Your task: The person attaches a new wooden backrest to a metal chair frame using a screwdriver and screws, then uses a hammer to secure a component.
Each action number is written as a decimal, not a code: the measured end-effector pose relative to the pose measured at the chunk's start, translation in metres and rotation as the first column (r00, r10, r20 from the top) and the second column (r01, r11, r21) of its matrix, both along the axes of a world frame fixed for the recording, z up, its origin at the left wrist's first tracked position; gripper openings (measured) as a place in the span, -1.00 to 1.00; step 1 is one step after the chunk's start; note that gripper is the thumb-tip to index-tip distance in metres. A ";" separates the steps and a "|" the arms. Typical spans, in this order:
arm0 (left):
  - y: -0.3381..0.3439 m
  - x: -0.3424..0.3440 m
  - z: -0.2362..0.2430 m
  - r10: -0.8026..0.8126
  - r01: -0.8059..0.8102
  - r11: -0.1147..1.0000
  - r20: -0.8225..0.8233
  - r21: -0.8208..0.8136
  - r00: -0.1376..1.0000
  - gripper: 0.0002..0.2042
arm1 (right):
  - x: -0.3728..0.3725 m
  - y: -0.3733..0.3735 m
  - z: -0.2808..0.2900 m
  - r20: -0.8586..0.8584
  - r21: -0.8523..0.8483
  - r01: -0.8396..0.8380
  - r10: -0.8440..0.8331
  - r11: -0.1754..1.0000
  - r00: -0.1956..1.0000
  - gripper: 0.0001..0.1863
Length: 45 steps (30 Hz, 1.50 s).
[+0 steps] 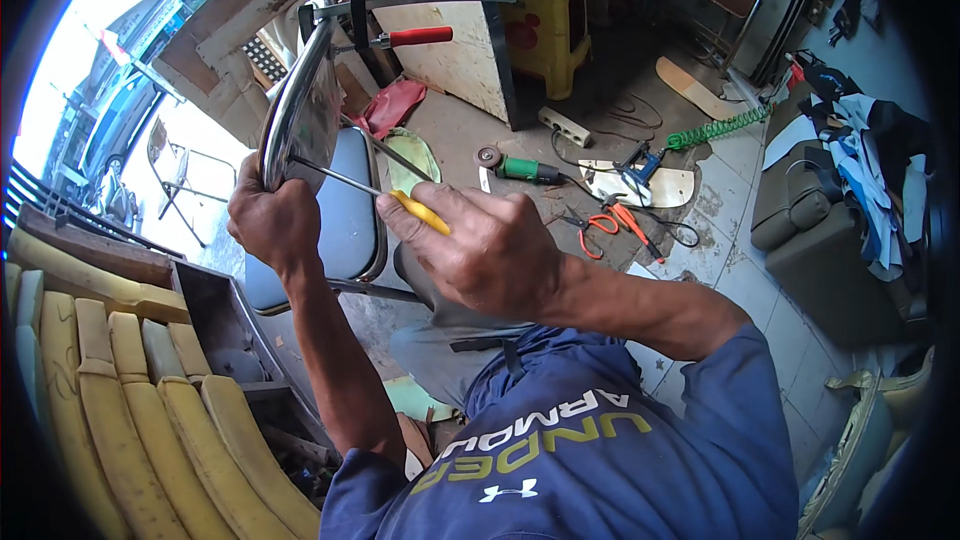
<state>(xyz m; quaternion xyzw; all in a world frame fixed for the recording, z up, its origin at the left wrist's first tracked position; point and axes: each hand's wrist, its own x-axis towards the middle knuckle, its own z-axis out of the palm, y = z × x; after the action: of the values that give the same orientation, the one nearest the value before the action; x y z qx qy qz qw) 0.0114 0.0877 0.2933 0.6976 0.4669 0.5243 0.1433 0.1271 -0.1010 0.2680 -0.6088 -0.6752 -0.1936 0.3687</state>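
Observation:
My left hand point(278, 222) is closed around the lower end of a curved chrome frame point(272, 145) with a panel inside it, held upright in front of me. In my right fist point(490, 248) is a screwdriver with a yellow handle point(420, 211). Its shaft points left, and the tip meets the panel close to my left hand. A second thin metal rod point(400, 157) runs from near my right knuckles up toward the panel; what it belongs to is unclear. At the frame's top sits a bar clamp with a red handle point(420, 37). Below is a blue padded chair seat point(347, 208).
On the floor to the right lie a green angle grinder point(530, 171), orange-handled scissors point(598, 227), a blue air tool point(638, 178) and a coiled green hose point(718, 127). A yellow stool point(550, 40) stands behind a wooden board point(440, 35). Yellow foam strips point(165, 410) fill the lower left.

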 end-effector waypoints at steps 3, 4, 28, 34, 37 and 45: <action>0.002 -0.001 -0.002 -0.050 0.049 0.998 0.050 0.025 0.997 -0.55 | 0.007 0.006 0.007 -0.355 0.129 -0.144 0.181 0.981 0.917 -0.53; 0.001 -0.003 -0.003 -0.023 0.022 0.999 0.016 0.026 1.000 -0.55 | 0.008 0.004 0.010 -0.674 -0.022 -0.207 0.138 0.978 0.725 -0.57; -0.002 0.000 0.000 0.024 -0.023 0.997 -0.012 0.068 1.000 -0.61 | 0.023 0.004 0.027 -0.990 -0.143 -0.528 -0.117 0.837 0.082 -0.66; -0.001 0.001 -0.006 -0.008 0.005 0.997 0.040 0.083 0.999 -0.57 | 0.009 -0.004 0.008 -0.331 -0.016 -0.031 0.024 0.999 0.943 -0.67; 0.002 -0.001 -0.008 -0.103 0.095 0.992 0.108 0.083 0.989 -0.57 | 0.003 -0.005 0.003 -0.097 0.062 0.059 -0.053 0.996 0.994 -0.61; 0.003 -0.010 -0.009 -0.203 0.195 0.978 0.100 0.079 0.974 -0.60 | 0.010 -0.001 0.004 -0.221 0.026 0.019 -0.013 0.999 0.975 -0.62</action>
<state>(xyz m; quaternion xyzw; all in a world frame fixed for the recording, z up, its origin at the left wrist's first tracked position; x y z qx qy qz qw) 0.0019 0.0910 0.2846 0.7160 0.3679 0.5600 0.1959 0.1367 -0.1019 0.2719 -0.6268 -0.6224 -0.1372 0.4482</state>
